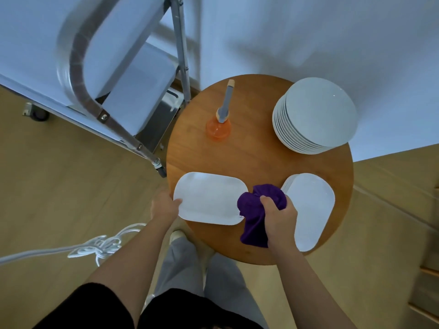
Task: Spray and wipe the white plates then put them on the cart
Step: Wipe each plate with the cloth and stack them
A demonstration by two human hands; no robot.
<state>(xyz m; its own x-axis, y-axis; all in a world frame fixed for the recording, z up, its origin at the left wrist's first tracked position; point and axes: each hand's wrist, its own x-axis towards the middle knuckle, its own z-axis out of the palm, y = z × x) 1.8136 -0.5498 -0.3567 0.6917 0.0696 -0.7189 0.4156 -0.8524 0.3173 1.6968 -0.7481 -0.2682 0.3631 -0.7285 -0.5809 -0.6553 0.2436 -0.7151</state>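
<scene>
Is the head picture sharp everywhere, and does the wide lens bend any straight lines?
Head view: the table, round plates and purple cloth look fairly sharp; the cart at upper left is smeared and blurred; the wide lens curves the cart's frame; light is soft and bluish, with faint shadows on the wall.

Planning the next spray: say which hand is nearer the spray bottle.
Right. The right hand, gripping the cloth, is below the spray bottle; the left hand is farther, lower left.

light: dim, cool, even | shadows: soft on wall (308,32) | blur: slight overall | edges: wide-angle bending
</scene>
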